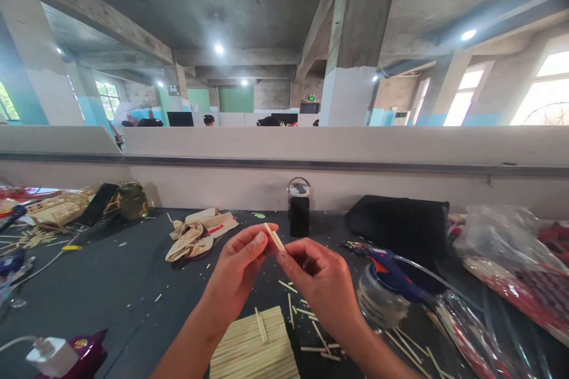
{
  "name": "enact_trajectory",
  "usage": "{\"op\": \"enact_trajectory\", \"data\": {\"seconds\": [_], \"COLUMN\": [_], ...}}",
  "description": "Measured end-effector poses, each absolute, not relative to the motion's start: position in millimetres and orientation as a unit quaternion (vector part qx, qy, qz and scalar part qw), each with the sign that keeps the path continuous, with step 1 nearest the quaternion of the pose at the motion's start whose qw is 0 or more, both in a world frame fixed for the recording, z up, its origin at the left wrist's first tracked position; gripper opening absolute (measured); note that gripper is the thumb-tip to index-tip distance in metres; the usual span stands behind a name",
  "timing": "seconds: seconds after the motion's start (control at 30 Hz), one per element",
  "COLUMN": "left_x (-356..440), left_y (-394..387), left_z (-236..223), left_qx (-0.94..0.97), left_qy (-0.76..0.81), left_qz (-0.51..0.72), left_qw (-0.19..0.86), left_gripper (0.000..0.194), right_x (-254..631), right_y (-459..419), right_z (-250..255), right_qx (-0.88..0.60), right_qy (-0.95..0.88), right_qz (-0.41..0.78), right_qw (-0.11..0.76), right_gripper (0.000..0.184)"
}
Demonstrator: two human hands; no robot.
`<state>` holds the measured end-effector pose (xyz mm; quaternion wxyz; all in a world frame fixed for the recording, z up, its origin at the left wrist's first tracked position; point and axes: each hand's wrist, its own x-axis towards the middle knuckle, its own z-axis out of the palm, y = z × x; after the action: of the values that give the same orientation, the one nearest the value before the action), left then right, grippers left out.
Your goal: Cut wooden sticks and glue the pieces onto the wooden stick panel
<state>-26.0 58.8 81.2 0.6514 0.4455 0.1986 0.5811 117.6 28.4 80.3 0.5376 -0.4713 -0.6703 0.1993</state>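
Between my two hands, short pale wooden sticks, seemingly a pair side by side, are held up above the dark table. My left hand pinches their upper end between thumb and fingers. The lower end sits in the closed fingertips of my right hand. Below the hands lies a flat panel of wooden sticks set side by side, with a short pair of sticks resting on top. Several loose cut sticks are scattered right of the panel, partly under my right forearm.
A blue glue gun lies across a glass jar at right, near plastic bags. A phone stands upright at the back. Left of it are a crumpled beige cloth, a green jar and a white plug.
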Motion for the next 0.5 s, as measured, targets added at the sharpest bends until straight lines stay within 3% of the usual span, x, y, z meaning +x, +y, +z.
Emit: {"op": "enact_trajectory", "data": {"seconds": [0.1, 0.5], "left_x": [-26.7, -24.8], "left_y": [59.1, 56.5], "left_z": [80.9, 84.1], "left_qx": [0.46, 0.441], "left_qy": [0.201, 0.233], "left_qz": [0.564, 0.584], "left_qw": [0.656, 0.64], "left_gripper": [0.025, 0.013], "right_x": [117.4, 113.7], "right_y": [27.4, 27.0], "right_z": [79.3, 77.0], "right_qx": [-0.468, -0.458], "right_qy": [-0.671, -0.682], "right_qz": [0.198, 0.176], "right_qw": [0.54, 0.542], "right_gripper": [0.016, 0.02]}}
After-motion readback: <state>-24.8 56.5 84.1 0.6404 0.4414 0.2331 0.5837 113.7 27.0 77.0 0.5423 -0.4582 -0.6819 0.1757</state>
